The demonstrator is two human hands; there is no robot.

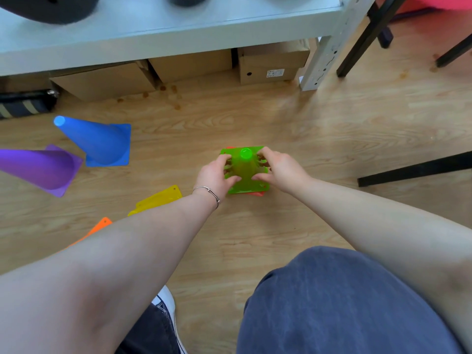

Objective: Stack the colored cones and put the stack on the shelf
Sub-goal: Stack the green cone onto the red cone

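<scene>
A green cone (245,159) stands upright on the wooden floor, nested over a red cone whose base edge (255,194) shows beneath it. My left hand (217,175) grips the green cone's left side and my right hand (278,166) grips its right side. A blue cone (99,143) stands to the left. Left of the blue one, a purple cone (40,168) lies on its side. A yellow cone (158,199) and an orange cone (101,226) lie partly hidden behind my left forearm. The grey shelf (178,29) runs across the top.
Cardboard boxes (270,63) sit under the shelf, beside its metal leg (324,54). Black chair legs (408,169) stand at the right. A dark striped bag (25,103) lies at the far left. Dark round objects (51,8) rest on the shelf. My knees fill the bottom.
</scene>
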